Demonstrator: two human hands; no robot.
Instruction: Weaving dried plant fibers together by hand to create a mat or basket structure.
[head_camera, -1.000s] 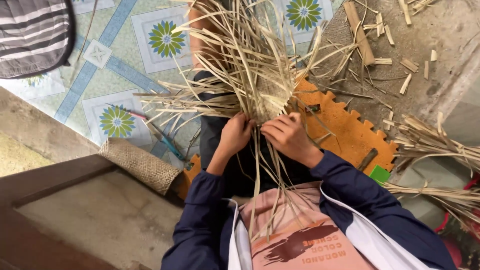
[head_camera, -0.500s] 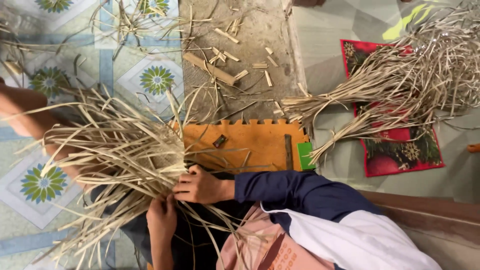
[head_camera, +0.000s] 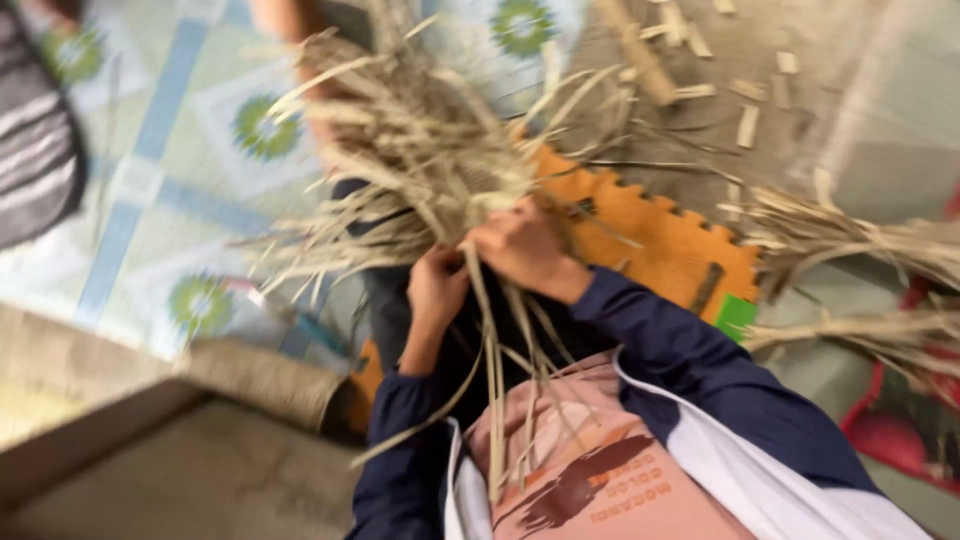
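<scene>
I am gripping a bundle of dry straw strips (head_camera: 430, 170) with both hands: my left hand (head_camera: 435, 290) is closing around strands at six o'clock of the bundle, my right hand (head_camera: 520, 245) is pinching strands just beside it. An orange foam mat (head_camera: 650, 225) is lying at three o'clock, its small green rectangular label (head_camera: 737, 316) at the edge.

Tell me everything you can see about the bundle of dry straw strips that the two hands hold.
The bundle of dry straw strips is pale tan, made of long, flat, thin strands that look like dried reed or leaf. It fans out loosely away from the person, with ends pointing many ways, while a few strands hang down over the lap. The left hand and the right hand grip it near its middle. It sits above the orange foam mat. The picture is blurred.
</scene>
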